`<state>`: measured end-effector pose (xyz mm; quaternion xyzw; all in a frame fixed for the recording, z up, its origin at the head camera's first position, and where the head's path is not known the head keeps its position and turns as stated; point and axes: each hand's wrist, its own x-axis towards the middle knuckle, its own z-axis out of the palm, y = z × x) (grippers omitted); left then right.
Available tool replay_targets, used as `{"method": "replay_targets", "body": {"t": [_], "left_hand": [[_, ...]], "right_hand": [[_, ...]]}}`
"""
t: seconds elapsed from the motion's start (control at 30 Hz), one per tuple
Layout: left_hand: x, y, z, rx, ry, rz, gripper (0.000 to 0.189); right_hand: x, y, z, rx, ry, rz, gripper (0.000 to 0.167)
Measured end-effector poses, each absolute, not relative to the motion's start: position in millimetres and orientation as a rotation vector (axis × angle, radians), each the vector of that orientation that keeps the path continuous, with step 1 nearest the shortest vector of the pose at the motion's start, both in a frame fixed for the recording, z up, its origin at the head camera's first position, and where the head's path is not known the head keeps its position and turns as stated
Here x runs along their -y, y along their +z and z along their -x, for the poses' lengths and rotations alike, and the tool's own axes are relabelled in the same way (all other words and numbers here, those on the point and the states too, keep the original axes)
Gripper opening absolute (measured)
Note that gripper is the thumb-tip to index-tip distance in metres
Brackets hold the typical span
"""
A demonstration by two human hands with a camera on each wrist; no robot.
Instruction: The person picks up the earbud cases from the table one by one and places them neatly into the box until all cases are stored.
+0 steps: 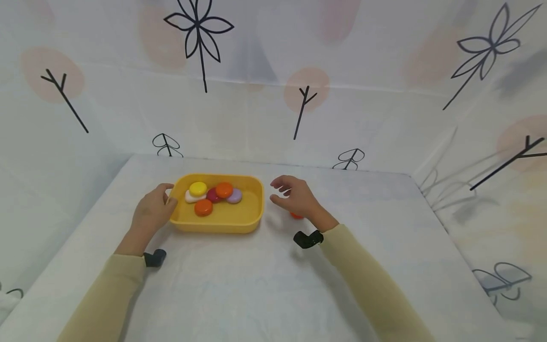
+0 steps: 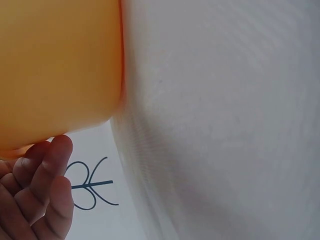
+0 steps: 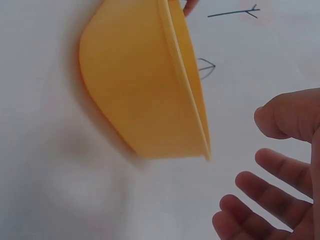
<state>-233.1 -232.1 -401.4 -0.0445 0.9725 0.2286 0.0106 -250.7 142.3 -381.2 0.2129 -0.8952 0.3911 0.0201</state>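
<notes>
A yellow plastic tray (image 1: 231, 228) stands on the white table, holding several smooth rounded pieces: a yellow one (image 1: 198, 188) on a white one (image 1: 193, 197), a dark red one (image 1: 213, 195), an orange one (image 1: 224, 190), an orange-red one (image 1: 203, 207) and a lilac one (image 1: 234, 196). My left hand (image 1: 152, 209) grips the tray's left rim; the left wrist view shows its fingers (image 2: 60, 150) against the outer wall. Right of the tray, my right hand (image 1: 295, 195) hovers with loosely bent fingers, apart from it and holding nothing. Beneath that hand, an orange-red piece (image 1: 297, 215) lies partly hidden.
The white table (image 1: 239, 289) ends at a patterned cloth (image 1: 256, 123) hanging behind it and at both sides. A dark band piece (image 1: 308, 239) sits at the right wrist, another (image 1: 155, 258) at the left.
</notes>
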Motion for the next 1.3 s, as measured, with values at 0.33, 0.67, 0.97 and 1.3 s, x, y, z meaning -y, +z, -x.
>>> {"method": "replay_targets", "body": {"t": [0.33, 0.67, 0.97, 1.3], "left_hand": [[233.1, -402.8, 234.3, -3.032, 0.709, 0.149, 0.055], [233.2, -405.2, 235.6, -3.038, 0.722, 0.150, 0.055], [234.2, -404.7, 235.9, -3.040, 0.736, 0.146, 0.054], [232.7, -403.8, 235.5, -3.033, 0.729, 0.149, 0.054]], "right_hand": [[-116.6, -381.4, 251.5, 2.782, 1.266, -0.703, 0.036], [-95.0, -382.8, 255.4, 2.701, 1.335, -0.838, 0.032], [-77.7, -385.0, 260.2, 2.737, 1.368, -0.825, 0.036], [-56.4, -392.1, 263.2, 2.779, 1.457, -0.811, 0.044]]}}
